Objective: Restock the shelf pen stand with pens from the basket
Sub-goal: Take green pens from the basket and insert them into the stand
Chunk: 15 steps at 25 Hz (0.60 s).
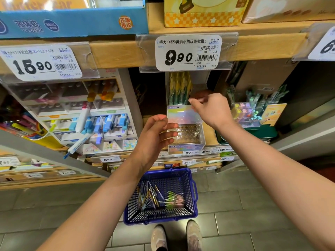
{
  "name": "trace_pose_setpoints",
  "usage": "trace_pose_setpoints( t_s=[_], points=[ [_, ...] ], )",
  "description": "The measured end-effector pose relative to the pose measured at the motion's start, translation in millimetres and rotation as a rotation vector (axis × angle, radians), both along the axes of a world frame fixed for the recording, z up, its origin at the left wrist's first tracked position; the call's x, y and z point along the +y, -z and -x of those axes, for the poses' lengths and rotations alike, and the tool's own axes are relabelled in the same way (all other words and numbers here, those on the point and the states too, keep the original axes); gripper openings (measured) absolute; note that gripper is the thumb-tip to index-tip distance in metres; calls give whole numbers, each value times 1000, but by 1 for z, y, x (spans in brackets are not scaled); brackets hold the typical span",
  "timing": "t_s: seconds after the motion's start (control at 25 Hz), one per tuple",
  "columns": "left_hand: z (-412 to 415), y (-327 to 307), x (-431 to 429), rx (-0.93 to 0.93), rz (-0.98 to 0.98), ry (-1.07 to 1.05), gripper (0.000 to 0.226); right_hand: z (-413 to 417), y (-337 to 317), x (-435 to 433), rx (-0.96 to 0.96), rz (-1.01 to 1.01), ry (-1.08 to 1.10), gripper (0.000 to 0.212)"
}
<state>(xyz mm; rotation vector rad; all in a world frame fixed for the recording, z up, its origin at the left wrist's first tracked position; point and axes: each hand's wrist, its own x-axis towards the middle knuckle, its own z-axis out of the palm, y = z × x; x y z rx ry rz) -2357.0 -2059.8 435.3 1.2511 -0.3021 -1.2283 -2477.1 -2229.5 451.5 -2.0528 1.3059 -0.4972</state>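
A clear tiered pen stand (184, 115) stands on the shelf under the 9.90 price tag. Its upper tier holds several green and yellow pens (178, 91). The lower tier, full of round holes (189, 133), holds none. My right hand (211, 108) reaches to the upper row with its fingertips bunched at the pens. Blur hides whether it pinches one. My left hand (155, 136) hovers at the stand's left side, fingers loosely curled and holding nothing. On the floor below sits a blue basket (189, 175) with several loose pens (154, 196) inside.
A white marker display (81, 115) fills the shelf to the left. Another clear stand with pastel pens (248, 113) sits to the right. The wooden shelf edge (116, 53) with price tags hangs just above the hands. My shoes (175, 236) stand behind the basket.
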Motion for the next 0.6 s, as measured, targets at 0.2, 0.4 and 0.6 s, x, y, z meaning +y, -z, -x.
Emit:
trace_pose_setpoints(
  t_s=[0.2,0.4,0.6],
  points=[
    [0,-14,14,-14,6,-2,12,14,-30,51,-497,-566,-8,22],
    [3,-13,55,-13,29,-11,10,32,-29,111,-590,-677,-86,30],
    [11,18,103,-30,-40,-65,15,47,21,157,-509,-771,-87,28]
  ],
)
